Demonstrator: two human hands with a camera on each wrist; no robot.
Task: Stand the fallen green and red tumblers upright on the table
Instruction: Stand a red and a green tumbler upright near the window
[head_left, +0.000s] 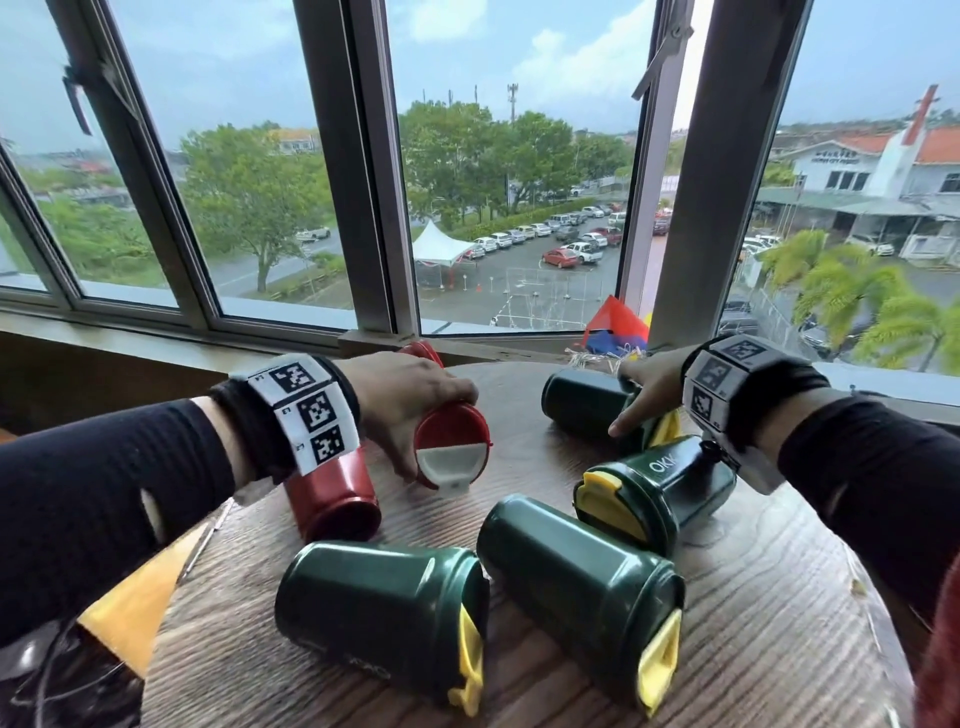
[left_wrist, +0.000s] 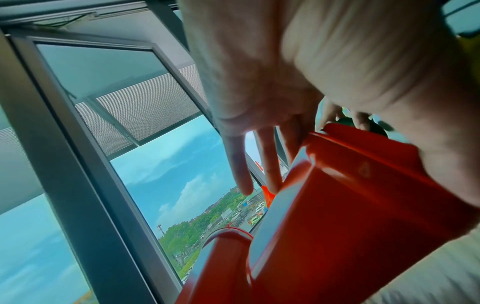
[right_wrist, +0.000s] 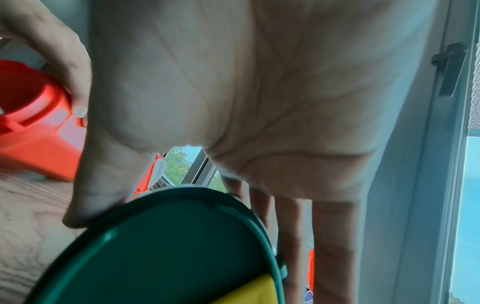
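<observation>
Several tumblers lie on their sides on the round wooden table (head_left: 769, 623). My left hand (head_left: 415, 415) grips a red tumbler (head_left: 452, 449) with a red and white lid at its lid end, thumb below and fingers over the top; close up, the same red tumbler (left_wrist: 350, 205) fills the view under the left hand (left_wrist: 272, 102). A second red tumbler (head_left: 332, 499) lies under my left wrist. A third red tumbler (head_left: 422, 352) sits behind the hand. My right hand (head_left: 644, 397) grips a far green tumbler (head_left: 582, 402) near its yellow-flapped lid (right_wrist: 168, 246). Three more green tumblers (head_left: 582, 587) lie nearer me.
The window frame (head_left: 379, 208) and sill run close behind the table. A yellow pennant (head_left: 135, 613) hangs off the table's left edge. Red, blue and yellow flags (head_left: 618, 327) lie on the sill. Bare wood shows at the right front of the table.
</observation>
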